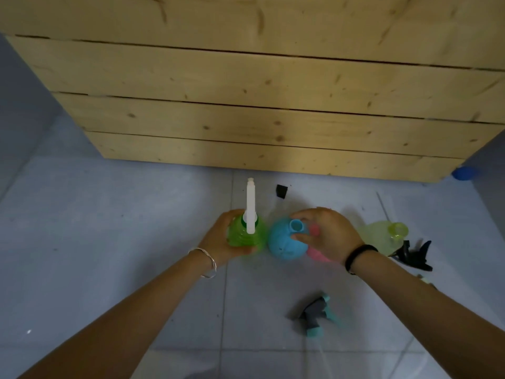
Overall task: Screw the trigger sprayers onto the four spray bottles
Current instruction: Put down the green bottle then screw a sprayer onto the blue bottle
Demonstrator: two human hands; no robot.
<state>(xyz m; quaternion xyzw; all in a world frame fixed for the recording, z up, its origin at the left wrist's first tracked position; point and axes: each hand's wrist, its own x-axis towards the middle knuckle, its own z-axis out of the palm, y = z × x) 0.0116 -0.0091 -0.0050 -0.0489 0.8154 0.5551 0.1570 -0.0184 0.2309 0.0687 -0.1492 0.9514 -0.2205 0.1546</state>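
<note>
Head view: the ribbed green bottle [246,236] is gripped by the left hand [221,239], fingers wrapped round it, a white sprayer [250,206] seated on its neck. The pink bottle [317,254] is clasped under the curled right hand [330,233], thumb touching the rounded blue bottle [284,242]. A teal-grey sprayer [318,314] is laid on open tiled floor [109,214], well short of a plank crate [259,119].

plank wall [246,91]: bare unfinished wood, knotty, matt. floor tiles [109,214]: pale grey, smooth, faint sheen. green bottle [240,237]: translucent plastic, ribbed, glossy. white sprayer [250,206] on it: opaque smooth plastic. blue bottle [282,244]: opaque plastic, matt. pink bottle [317,254]: opaque plastic, mostly hidden. yellow bottle [377,239]: translucent plastic, slight gloss. black sprayer [412,255] and grey-teal sprayer [319,314]: moulded plastic, matt. bangle [209,259], left wrist: thin shiny metal. band [358,255], right wrist: black, matt, material unclear.
</note>
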